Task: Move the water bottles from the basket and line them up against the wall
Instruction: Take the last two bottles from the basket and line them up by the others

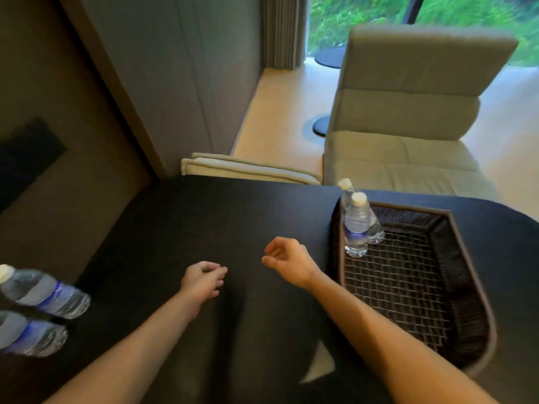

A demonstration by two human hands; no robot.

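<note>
Left hand (202, 279) and right hand (287, 262) both loose, holding nothing, over black worktop (204, 217). Two clear plastic water bottles (356, 225) stand in dark woven basket (463, 258), just right of right grip. Two more bottles (43, 295) far left, by wall. Next, likely: reach right, grab one.

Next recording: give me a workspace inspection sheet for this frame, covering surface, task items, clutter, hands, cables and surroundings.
Surface: dark table, mostly bare in the middle.
Job's things: woven basket on the table's right side, two water bottles in the basket upright at its far left corner; two water bottles by the wall at the left edge, blurred.
Clutter: pale triangular patch near the right forearm, cannot tell what it is.
Hands: left hand and right hand over the table between the bottle groups, both empty, fingers loosely curled.
Cables: nothing seen.
Surroundings: beige lounge chair beyond the table, curtain, window onto greenery.
</note>
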